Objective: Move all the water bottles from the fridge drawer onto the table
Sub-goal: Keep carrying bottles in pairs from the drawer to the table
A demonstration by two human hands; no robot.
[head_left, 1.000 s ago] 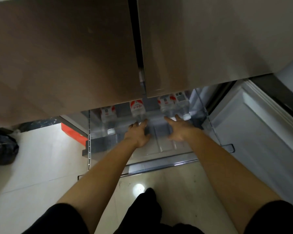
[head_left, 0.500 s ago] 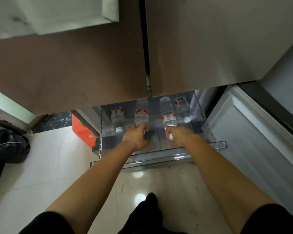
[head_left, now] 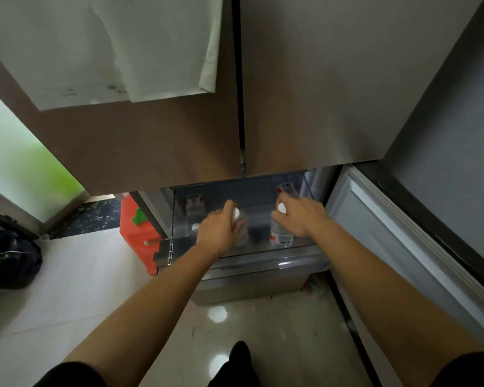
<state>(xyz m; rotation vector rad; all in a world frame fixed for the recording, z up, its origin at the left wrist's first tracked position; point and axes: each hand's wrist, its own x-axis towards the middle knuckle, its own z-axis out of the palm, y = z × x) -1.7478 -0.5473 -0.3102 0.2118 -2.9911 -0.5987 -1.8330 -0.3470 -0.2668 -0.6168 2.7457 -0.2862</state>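
Observation:
The clear fridge drawer [head_left: 263, 261] stands pulled out below the two brown fridge doors. My left hand [head_left: 217, 231] grips the neck of a clear water bottle [head_left: 242, 236] with a white cap and red label, held upright above the drawer floor. My right hand [head_left: 301, 216] grips a second such bottle [head_left: 281, 237] the same way. A third bottle [head_left: 194, 212] lies at the drawer's left. A fourth bottle [head_left: 287, 188] lies at the back right, partly hidden by my right hand.
The open lower fridge door [head_left: 397, 247] runs along the right. A red plastic stool [head_left: 137, 233] stands left of the drawer, and a black bag [head_left: 10, 258] lies on the pale tiled floor. White sheets [head_left: 118, 46] hang on the left door.
Both hands closed on the two middle bottles and raised them from lying flat to upright. The view tilted up, showing more of the fridge doors.

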